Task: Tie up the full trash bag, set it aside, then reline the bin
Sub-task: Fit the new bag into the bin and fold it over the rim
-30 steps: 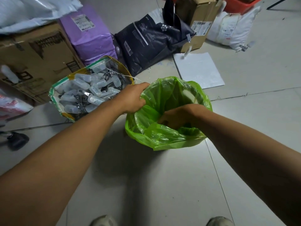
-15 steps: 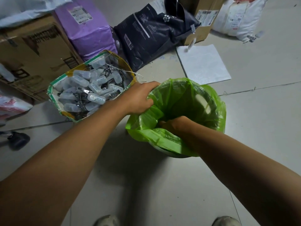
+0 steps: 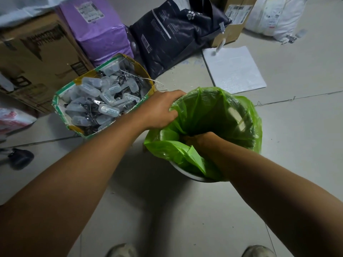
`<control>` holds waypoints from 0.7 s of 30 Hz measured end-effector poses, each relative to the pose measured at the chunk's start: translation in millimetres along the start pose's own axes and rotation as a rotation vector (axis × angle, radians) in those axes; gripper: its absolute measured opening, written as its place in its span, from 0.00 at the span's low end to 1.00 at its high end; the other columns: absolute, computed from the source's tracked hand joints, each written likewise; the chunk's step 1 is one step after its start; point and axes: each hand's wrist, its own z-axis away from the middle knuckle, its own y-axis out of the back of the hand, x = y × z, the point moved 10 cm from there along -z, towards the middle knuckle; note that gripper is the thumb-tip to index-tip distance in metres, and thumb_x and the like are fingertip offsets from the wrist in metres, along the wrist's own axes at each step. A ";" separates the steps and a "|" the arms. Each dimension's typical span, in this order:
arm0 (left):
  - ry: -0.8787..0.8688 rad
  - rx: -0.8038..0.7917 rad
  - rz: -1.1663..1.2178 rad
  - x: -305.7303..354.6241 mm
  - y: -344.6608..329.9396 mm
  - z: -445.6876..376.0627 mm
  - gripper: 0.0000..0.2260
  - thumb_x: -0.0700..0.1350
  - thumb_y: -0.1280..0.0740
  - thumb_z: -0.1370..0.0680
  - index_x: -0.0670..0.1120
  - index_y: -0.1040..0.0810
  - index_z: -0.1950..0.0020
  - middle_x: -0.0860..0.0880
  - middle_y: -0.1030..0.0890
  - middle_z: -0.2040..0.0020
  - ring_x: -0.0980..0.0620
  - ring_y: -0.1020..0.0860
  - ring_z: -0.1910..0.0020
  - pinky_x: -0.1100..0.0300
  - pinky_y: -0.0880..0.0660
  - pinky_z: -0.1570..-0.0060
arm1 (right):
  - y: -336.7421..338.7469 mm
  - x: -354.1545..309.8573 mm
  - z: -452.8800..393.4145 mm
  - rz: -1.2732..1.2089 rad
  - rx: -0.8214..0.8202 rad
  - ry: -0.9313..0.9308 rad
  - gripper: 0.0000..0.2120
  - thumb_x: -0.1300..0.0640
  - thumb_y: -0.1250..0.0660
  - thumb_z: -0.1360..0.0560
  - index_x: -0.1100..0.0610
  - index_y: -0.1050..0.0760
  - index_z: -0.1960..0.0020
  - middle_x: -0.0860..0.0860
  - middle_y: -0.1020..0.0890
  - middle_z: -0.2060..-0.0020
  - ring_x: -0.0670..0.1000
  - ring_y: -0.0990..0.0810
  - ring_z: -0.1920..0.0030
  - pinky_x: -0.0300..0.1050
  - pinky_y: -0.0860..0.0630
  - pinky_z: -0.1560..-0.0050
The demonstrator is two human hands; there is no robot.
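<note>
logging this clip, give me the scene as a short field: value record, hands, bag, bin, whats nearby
left hand: left hand grips the far-left edge of the green bag
right hand: right hand reaches inside the bag at its near side, fingers hidden
bag: open, lining the bin, not tied
bin: white bin, only its near rim shows
nearby: box of small plastic cases to the left, white sheet behind, both on the floor

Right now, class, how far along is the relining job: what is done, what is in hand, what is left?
Done: the green bag sits open in the white bin. No tied-off full bag is in view. In hand: the left hand grips its edge; the right hand reaches inside. Left: folding the near edge over the rim.
</note>
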 end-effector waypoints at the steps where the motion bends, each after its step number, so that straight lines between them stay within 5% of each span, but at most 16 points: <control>1: -0.002 -0.001 -0.007 -0.7 -0.4 0.1 0.22 0.40 0.35 0.27 0.53 0.27 0.33 0.49 0.18 0.43 0.49 0.22 0.45 0.57 0.26 0.47 | -2.8 -1.4 0.2 -0.022 -0.069 0.008 0.25 0.53 0.45 0.17 0.57 0.45 0.22 0.57 0.40 0.23 0.57 0.39 0.25 0.51 0.45 0.26; 7: 0.008 0.003 -0.032 -3.4 -0.6 -1.8 0.23 0.39 0.35 0.26 0.51 0.27 0.32 0.47 0.18 0.42 0.47 0.22 0.44 0.58 0.27 0.47 | 6.0 -9.0 2.8 0.050 -0.078 0.129 0.15 0.55 0.38 0.20 0.57 0.25 0.34 0.57 0.22 0.38 0.58 0.23 0.39 0.46 0.30 0.47; 10: 0.021 0.027 -0.048 -4.6 1.6 -2.5 0.22 0.40 0.36 0.26 0.51 0.27 0.32 0.47 0.18 0.43 0.46 0.22 0.45 0.60 0.28 0.49 | -1.9 5.9 -0.8 -0.136 -0.102 0.035 0.19 0.51 0.41 0.18 0.58 0.27 0.32 0.57 0.24 0.35 0.58 0.25 0.36 0.48 0.29 0.35; 12: 0.029 0.040 -0.054 -6.4 1.8 -1.9 0.22 0.40 0.36 0.26 0.51 0.27 0.32 0.46 0.18 0.44 0.46 0.21 0.46 0.60 0.29 0.51 | -1.9 11.5 -1.9 -0.058 -0.080 0.031 0.24 0.48 0.44 0.17 0.59 0.36 0.25 0.56 0.32 0.27 0.57 0.33 0.28 0.48 0.39 0.27; 15: 0.044 0.044 -0.058 -8.2 1.1 -2.3 0.23 0.40 0.36 0.26 0.52 0.28 0.32 0.45 0.18 0.45 0.45 0.21 0.47 0.58 0.26 0.50 | 2.5 19.4 -12.1 -0.163 0.017 -0.047 0.24 0.52 0.46 0.16 0.60 0.41 0.23 0.57 0.38 0.24 0.57 0.40 0.25 0.45 0.46 0.29; 21: 0.054 0.043 -0.036 -11.3 0.5 -3.7 0.22 0.40 0.36 0.26 0.50 0.27 0.32 0.45 0.18 0.44 0.44 0.22 0.46 0.54 0.25 0.48 | -4.3 29.6 -27.0 -0.219 0.026 -0.150 0.20 0.57 0.43 0.17 0.62 0.35 0.27 0.58 0.32 0.28 0.58 0.33 0.28 0.45 0.38 0.31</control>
